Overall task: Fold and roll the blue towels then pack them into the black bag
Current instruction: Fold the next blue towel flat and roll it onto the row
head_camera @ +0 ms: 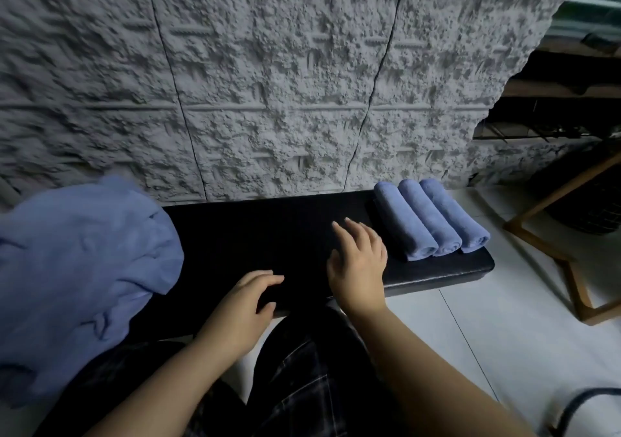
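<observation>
Head view: three rolled blue terry towels (433,218) lie side by side, long axes running wall to bench front.
Our left hand (242,305) and right hand (359,258) hover relaxed, holding nothing, over the black padded bench (255,235) mid-stretch.

Both forearms are bare with no sleeves, rings, or watch showing on the left hand (247,299) or right hand (359,262), and nearer than the bench (268,228) the lap wears dark plaid trousers (312,379) with thin pale lines.

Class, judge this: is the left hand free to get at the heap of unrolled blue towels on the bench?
Probably yes: the left hand holds nothing, and only bare bench separates it from the heap.
</observation>
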A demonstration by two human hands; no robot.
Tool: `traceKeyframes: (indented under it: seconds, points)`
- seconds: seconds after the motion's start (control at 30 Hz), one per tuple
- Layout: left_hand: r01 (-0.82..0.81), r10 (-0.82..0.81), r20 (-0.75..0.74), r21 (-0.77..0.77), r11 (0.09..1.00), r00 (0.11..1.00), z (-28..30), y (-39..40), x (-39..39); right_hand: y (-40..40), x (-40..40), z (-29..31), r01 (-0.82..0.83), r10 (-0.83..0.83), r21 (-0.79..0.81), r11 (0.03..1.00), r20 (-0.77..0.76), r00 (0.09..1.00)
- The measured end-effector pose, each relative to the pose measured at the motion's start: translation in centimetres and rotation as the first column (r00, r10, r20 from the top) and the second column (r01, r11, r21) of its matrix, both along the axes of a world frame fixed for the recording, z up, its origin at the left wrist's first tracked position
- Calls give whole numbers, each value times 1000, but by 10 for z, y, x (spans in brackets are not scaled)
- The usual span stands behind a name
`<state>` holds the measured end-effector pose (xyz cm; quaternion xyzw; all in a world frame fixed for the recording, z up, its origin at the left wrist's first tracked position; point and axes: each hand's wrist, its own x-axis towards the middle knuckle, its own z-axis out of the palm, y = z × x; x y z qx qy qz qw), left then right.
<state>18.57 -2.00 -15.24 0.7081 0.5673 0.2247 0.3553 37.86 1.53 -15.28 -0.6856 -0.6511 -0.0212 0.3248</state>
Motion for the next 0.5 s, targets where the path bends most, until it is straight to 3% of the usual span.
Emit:
traceKeyframes:
  seconds: [0.2, 0.33, 0.5]
  points:
    - [-25, 144, -249, 425, 905, 958, 1, -20, -55, -33, -45, -11, -203, 202, -21, 979, -46, 978]
    - [-196, 400, -342, 500, 844, 851, 5, -36, -82, -42, -48, -11, -266, 268, -79, 961, 17, 963]
    - [-366, 601, -331, 554, 748, 727, 12, -33, -108, -51, -50, -11, -295, 310, -140, 945, 102, 945]
